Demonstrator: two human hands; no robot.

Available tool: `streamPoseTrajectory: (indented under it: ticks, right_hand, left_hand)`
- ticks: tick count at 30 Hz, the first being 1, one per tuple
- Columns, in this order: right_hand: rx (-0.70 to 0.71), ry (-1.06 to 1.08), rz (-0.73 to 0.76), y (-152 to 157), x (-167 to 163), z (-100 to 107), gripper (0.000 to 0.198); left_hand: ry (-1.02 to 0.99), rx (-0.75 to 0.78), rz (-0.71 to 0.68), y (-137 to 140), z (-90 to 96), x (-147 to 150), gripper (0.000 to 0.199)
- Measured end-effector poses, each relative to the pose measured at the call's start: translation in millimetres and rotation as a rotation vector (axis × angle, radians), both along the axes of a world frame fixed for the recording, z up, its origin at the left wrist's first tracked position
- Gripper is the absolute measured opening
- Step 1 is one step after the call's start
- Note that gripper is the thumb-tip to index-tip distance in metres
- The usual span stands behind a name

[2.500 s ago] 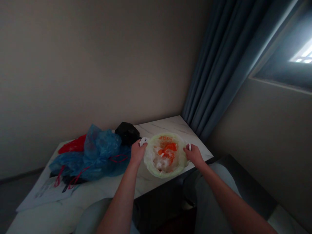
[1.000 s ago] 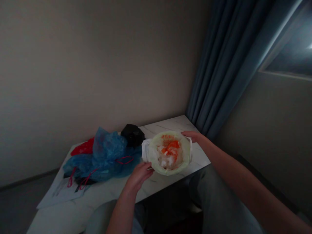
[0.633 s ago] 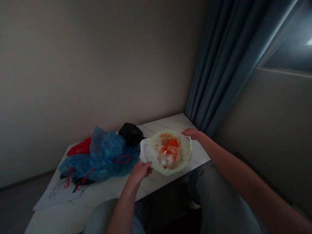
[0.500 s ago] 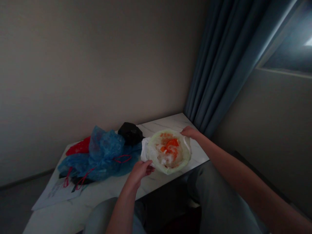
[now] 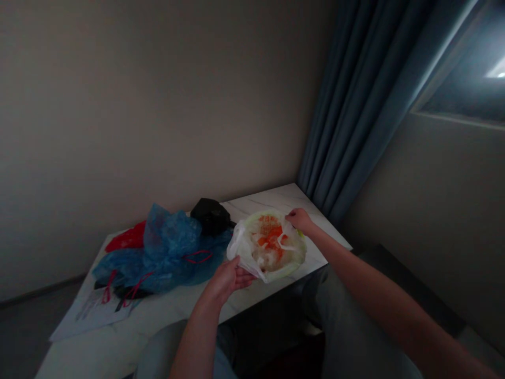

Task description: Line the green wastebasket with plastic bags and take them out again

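Observation:
A round, pale-rimmed container [image 5: 294,268] holds crumpled whitish and orange material, too blurred to name. A thin white plastic bag [image 5: 241,247] lies around it, its left edge pulled up over the rim. At the bag's lower left, my left hand [image 5: 233,276] touches it with thumb raised and fingers stretched out flat. My right hand [image 5: 300,219] pinches the bag's edge at the upper right rim, where a white strip of plastic hangs inward across the opening.
On the white marbled table [image 5: 260,197], left of the container, lie a large blue plastic bag [image 5: 173,237] with red drawstrings, a red bag [image 5: 128,237] and a black bundle [image 5: 211,215]. A printed sheet [image 5: 90,313] lies at the near left. A blue curtain [image 5: 355,105] hangs at right.
The white bag's left side has come up over the container's rim. My left hand's fingers have straightened. My right hand has moved slightly left, drawing a strip of plastic inward.

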State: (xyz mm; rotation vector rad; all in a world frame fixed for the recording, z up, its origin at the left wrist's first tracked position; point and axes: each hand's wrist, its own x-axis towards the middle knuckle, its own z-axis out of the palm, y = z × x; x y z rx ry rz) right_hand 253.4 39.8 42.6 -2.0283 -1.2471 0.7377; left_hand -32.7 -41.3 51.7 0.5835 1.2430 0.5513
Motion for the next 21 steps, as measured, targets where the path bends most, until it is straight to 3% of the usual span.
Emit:
streamPoseTrajectory:
  ticks: [5,11,13,16,19,21]
  right_hand:
    - [0.046,0.083,-0.004,-7,-5,-8,0.019]
    - [0.188,0.175,-0.058,-10,8,-3,0.018]
    - [0.264,0.265,-0.097,-18,15,1,0.017]
    - [0.246,0.387,-0.148,-44,24,3,0.024]
    - [0.082,0.493,-0.136,-83,25,-2,0.038]
    - [-0.068,0.522,-0.094,-108,21,-8,0.045]
  left_hand:
    - [0.032,-0.042,-0.015,2,-0.4,-4,0.033]
    - [0.073,-0.050,-0.383,12,5.7,-33,0.053]
    - [0.118,0.005,-0.413,27,9.5,-45,0.061]
    - [0.223,0.098,-0.218,63,10.5,-54,0.063]
    - [0.246,0.160,0.033,104,3.1,-46,0.056]
    - [0.235,0.153,0.060,126,-5.6,-34,0.053]
